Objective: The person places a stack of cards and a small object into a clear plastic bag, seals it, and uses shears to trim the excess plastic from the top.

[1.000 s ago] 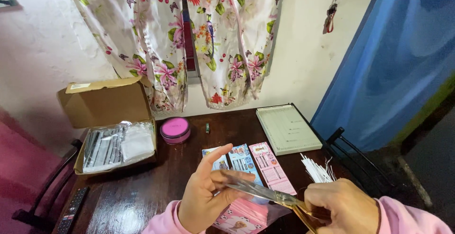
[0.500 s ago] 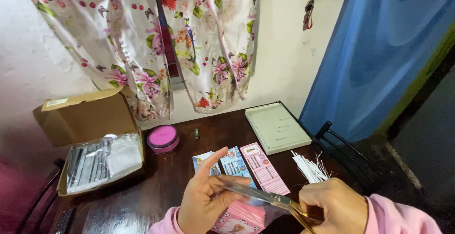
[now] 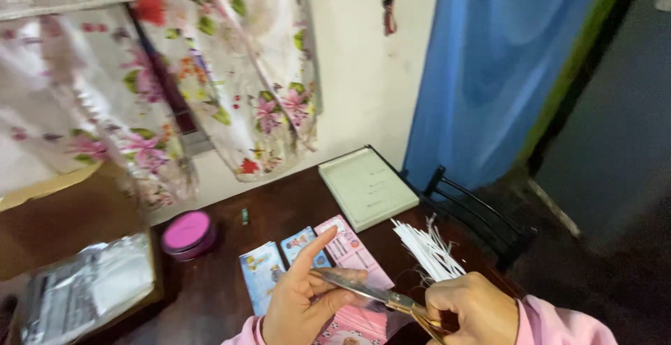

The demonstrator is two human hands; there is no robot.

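The right hand (image 3: 475, 311) has its grip closed on gold-handled steel scissors (image 3: 377, 295), low over the dark wooden tabletop (image 3: 279, 212). The left hand (image 3: 302, 302), forefinger raised, pinches something unclear at the blades. Judging so, keeping fingertips behind the blades would be wise.

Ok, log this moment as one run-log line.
right hand: holds scissors | left hand: at blades, forefinger out | below: pink cards on dark table | right: white strips

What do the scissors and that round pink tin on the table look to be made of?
Scissors: metal, it seems; shiny grey blades catching light, gold-toned handles in the right hand. Round pink tin: probably plastic or painted metal; smooth, evenly coloured lid, too blurred to tell which.
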